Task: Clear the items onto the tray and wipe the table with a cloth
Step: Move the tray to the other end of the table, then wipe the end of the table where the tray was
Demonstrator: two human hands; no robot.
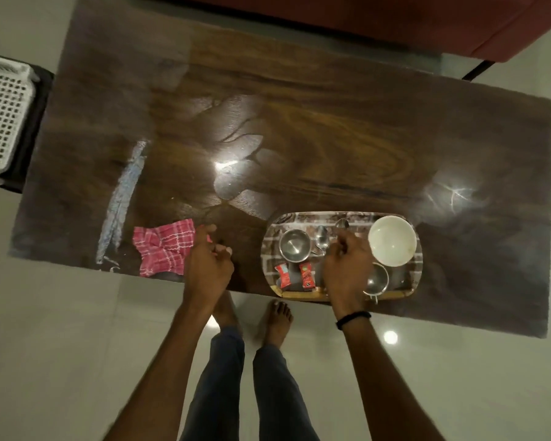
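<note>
Filling most of the view, a glossy table [331,148] of dark wood grain is seen from above, with two bright lamp reflections mirrored in its polish and a pale smeared streak [121,198] drawn across its left part. A pale, shiny tiled floor [61,345] is laid around it. A red sofa [363,17] is set along the far side, and a white perforated basket [0,116] is placed on a dark stand off the left end.

A patterned tray [344,214] is set at the near edge, right of centre. On it are gathered a steel bowl [295,245], a white bowl [392,240], two red sachets [283,275], a small steel strainer [377,280] and a loose spoon [322,238].

The right hand [347,268], banded at the wrist by a black wristband [353,319], is held over the tray, its fingers curled about the handle of a second spoon [342,223].

A pink checked cloth [159,249] is left crumpled on the table near the front edge, well apart from the tray. The left hand [209,265] is brought against its right edge with fingers curled; whether the fabric is pinched cannot be told.
</note>
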